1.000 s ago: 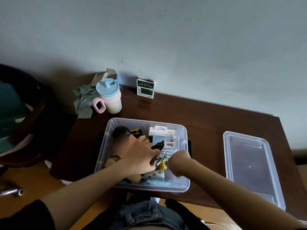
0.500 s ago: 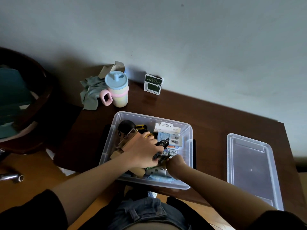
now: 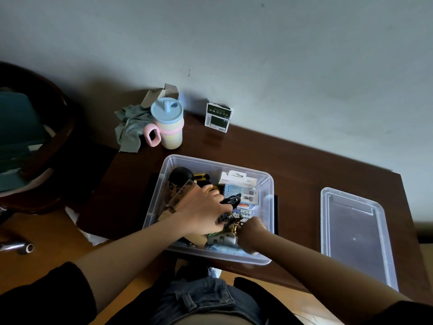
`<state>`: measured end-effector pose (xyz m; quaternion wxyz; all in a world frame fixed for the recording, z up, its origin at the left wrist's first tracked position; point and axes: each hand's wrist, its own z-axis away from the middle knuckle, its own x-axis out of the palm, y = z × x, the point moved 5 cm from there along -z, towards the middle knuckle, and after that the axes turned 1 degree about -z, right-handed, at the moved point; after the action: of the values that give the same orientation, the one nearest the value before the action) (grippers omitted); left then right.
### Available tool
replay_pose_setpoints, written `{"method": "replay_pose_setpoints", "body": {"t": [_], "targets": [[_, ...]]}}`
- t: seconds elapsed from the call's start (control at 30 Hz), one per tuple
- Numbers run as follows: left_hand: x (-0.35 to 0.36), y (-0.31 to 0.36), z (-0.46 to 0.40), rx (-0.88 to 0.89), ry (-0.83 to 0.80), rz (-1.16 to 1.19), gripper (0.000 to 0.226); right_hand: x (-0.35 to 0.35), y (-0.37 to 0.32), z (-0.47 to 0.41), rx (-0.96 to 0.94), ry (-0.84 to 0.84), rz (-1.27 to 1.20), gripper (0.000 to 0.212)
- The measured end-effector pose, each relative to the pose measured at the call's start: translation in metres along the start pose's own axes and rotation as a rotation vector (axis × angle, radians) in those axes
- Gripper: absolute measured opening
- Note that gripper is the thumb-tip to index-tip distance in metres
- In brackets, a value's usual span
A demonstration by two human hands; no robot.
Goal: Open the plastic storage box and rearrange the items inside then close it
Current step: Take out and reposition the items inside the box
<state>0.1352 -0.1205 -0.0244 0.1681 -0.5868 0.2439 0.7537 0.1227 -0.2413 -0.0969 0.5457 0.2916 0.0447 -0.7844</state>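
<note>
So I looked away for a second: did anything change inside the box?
Little. The left hand keeps its grip on the black cable, and the right hand has dug deeper among the items at the near side of the storage box. The lid and cup stayed put.

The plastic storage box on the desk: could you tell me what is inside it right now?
In the storage box: a white carton, a blue package, a black cable under the left hand, and the right hand. Items beneath both hands are hidden.
</note>
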Motion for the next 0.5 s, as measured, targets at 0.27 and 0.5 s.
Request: {"method": "replay_pose_setpoints", "body": {"t": [0.27,0.5], "targets": [[0.001,0.0,-0.001,0.022,0.014,-0.005,0.03,0.001,0.002,-0.012,0.051,-0.011,-0.025,0.051],[0.005,-0.002,-0.002,0.034,0.012,-0.001,0.031,0.003,0.006,-0.014,0.084,-0.085,0.011,0.032]]}}
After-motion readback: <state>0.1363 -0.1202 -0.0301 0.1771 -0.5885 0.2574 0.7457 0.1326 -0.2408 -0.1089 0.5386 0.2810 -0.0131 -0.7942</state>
